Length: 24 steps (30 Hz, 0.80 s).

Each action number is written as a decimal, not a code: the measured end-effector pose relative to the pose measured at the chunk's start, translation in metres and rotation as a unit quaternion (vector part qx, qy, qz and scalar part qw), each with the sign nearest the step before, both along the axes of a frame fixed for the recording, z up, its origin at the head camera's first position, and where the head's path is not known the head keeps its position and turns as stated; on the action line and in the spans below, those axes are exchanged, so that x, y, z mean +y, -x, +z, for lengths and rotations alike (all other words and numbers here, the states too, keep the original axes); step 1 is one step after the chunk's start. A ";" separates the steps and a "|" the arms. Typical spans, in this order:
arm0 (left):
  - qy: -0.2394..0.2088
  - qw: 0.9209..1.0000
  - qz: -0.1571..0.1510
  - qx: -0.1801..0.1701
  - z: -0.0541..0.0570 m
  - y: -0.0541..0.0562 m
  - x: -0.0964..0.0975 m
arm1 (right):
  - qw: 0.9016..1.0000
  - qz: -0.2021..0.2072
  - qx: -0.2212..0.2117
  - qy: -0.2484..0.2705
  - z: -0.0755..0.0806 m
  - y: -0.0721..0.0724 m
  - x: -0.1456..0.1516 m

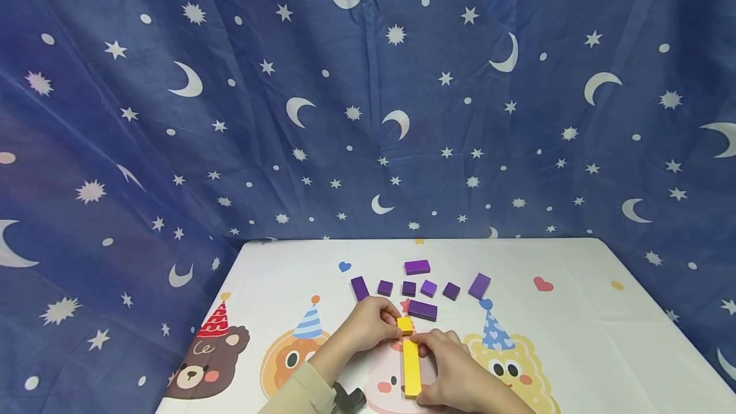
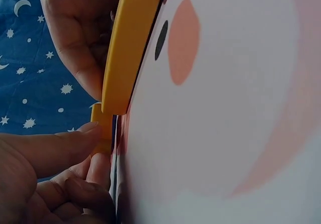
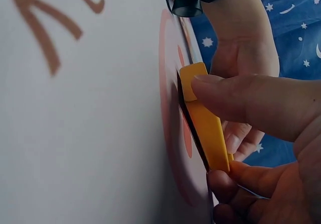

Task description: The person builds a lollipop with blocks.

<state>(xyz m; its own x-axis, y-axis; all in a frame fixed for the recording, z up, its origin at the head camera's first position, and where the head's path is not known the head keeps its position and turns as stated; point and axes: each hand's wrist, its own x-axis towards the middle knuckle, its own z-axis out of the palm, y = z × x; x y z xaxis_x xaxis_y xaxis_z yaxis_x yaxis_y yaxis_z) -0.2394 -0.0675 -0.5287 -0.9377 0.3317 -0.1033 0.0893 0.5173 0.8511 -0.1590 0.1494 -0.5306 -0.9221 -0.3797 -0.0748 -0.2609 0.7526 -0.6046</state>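
My left hand (image 1: pixel 368 326) pinches a small yellow cube (image 1: pixel 405 326) between thumb and fingers, close over the white cloth. Just nearer to me, a long yellow block (image 1: pixel 411 370) points away from my body, its far end right by the cube. My right hand (image 1: pixel 451 366) grips this long block from the right side. In the right wrist view the thumb (image 3: pixel 215 91) presses its near end while the other fingers (image 3: pixel 251 179) bend at its far end. The left wrist view shows the cube (image 2: pixel 103 128) low beside the end of the long block (image 2: pixel 131 48).
Beyond my hands lie several purple blocks: small cubes (image 1: pixel 428 288) in a row, with oblong ones at the left (image 1: pixel 360 288), back (image 1: pixel 416 267), right (image 1: pixel 480 285) and front (image 1: pixel 422 310). A printed white tablecloth (image 1: pixel 609 350) covers the table; a blue starry curtain (image 1: pixel 368 94) hangs behind.
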 end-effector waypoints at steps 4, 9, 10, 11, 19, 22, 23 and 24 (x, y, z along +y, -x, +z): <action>0.007 1.000 -0.008 0.001 0.000 0.000 0.002 | 1.000 0.001 0.004 -0.003 0.000 -0.001 0.000; 0.009 1.000 -0.009 0.004 0.001 -0.002 0.002 | 1.000 0.003 0.014 -0.006 -0.002 -0.002 -0.001; 0.009 1.000 -0.010 0.004 0.001 -0.002 0.003 | 1.000 0.004 0.016 -0.008 -0.002 -0.002 -0.001; 0.010 1.000 -0.010 0.005 0.001 -0.003 0.003 | 1.000 0.004 0.014 -0.013 -0.002 -0.002 -0.001; 0.024 0.999 -0.017 0.013 -0.002 0.000 0.003 | 1.000 0.002 0.008 -0.023 0.001 -0.005 0.000; 0.029 0.999 -0.020 0.017 -0.004 0.001 0.004 | 1.000 0.002 0.019 -0.017 0.000 -0.005 0.000; 0.029 0.999 -0.021 0.017 -0.004 0.001 0.004 | 1.000 0.002 0.022 -0.014 0.000 -0.005 0.001; 0.030 0.999 -0.021 0.017 -0.004 0.001 0.004 | 1.000 0.002 0.024 -0.010 -0.001 -0.006 0.001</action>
<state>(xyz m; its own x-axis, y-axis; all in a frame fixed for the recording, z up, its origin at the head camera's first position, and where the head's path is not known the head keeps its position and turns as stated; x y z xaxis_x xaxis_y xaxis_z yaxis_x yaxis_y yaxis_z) -0.2407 -0.0636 -0.5326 -0.9261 0.3658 -0.0920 0.1411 0.5623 0.8148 -0.1535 0.1504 -0.5313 -0.9235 -0.3817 -0.0374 -0.2922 0.7635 -0.5760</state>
